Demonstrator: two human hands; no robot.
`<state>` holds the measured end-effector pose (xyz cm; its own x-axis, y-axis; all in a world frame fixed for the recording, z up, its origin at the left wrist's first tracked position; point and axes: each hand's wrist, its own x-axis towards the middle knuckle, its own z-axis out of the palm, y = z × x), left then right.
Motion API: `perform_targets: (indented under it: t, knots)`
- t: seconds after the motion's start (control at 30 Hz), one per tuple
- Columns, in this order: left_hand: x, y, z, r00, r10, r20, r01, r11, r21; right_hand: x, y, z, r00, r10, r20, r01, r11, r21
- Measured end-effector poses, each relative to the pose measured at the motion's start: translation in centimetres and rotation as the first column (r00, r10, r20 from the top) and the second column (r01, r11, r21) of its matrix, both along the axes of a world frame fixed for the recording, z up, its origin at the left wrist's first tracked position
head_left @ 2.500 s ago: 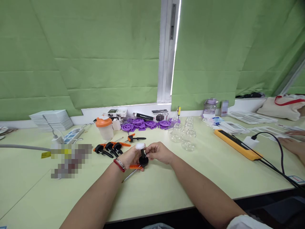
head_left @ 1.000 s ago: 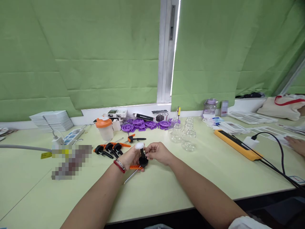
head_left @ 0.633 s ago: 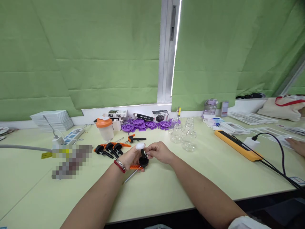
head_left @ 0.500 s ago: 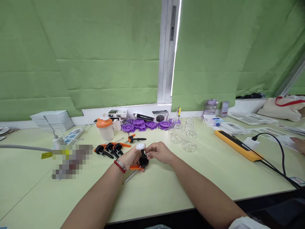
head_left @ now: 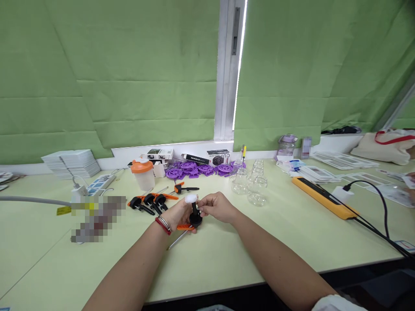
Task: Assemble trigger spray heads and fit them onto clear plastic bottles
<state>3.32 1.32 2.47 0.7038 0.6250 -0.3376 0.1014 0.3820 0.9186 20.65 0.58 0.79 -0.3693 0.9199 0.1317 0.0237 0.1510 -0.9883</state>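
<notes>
My left hand [head_left: 180, 214] is wrapped round a black-and-orange bottle top [head_left: 195, 218]. Its black stem points up and carries a white, fluffy-looking end [head_left: 190, 198]. An orange strip and a thin metal rod [head_left: 177, 240] stick out below, toward the lower left. With thumb and fingertips together, my right hand [head_left: 216, 206] pinches at the right side of the black stem; whatever lies between the fingertips is too small to make out. Several similar black-and-orange tops [head_left: 149, 201] lie just beyond my left hand, and one more [head_left: 185, 188] rests slightly apart from them.
Clear glass jars [head_left: 256, 198] stand right of centre. Purple plastic parts [head_left: 189, 169] and small boxes line the wall. An orange-lidded shaker [head_left: 143, 175] stands back left. An orange power strip [head_left: 324, 198] with cables lies right. Another person's hand [head_left: 409, 181] shows at the right edge.
My two hands and the bottle top stay almost where they were, with only a slight shift of the right fingertips. At the far right, the other person's hand has moved.
</notes>
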Motion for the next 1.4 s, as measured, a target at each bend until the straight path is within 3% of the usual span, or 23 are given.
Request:
perform_targets:
  t: [0.33, 1.13, 1.4]
  knots:
    - [0.12, -0.17, 0.20, 1.000, 0.001, -0.020, -0.001, 1.000, 0.006, 0.12, 0.12, -0.11, 1.000, -0.001, 0.023, -0.001, 0.998, 0.068]
    - [0.01, 0.05, -0.08, 1.000, -0.011, 0.013, 0.011, 1.000, -0.005, -0.05, 0.40, -0.54, 0.996, 0.011, -0.084, -0.013, 1.000, -0.025]
    - [-0.09, 0.05, 0.19, 0.998, -0.042, -0.040, 0.042, 0.999, 0.002, -0.21, 0.31, -0.32, 0.992, -0.006, -0.128, 0.002, 0.999, -0.033]
